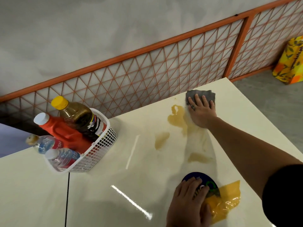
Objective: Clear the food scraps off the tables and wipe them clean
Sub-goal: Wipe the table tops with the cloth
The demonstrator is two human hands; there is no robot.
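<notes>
On the glossy white table [114, 185] my right hand [202, 110] presses flat on a grey cloth [200, 94] near the far edge, fingers straight. Yellow-brown liquid spills [177, 118] lie just left of that hand, with smaller patches [161, 139] closer in and a smeared streak below the hand. My left hand [188, 203] rests flat near the front edge on a dark blue round sticker [198, 177] and a yellow plastic wrapper [226, 200].
A white plastic basket [101, 149] at the table's left holds a dark sauce bottle with a yellow cap [73, 115], an orange jug [65, 133] and two water bottles [47, 143]. An orange lattice fence [147, 71] runs behind. A yellow bag [290, 61] stands on the floor at right.
</notes>
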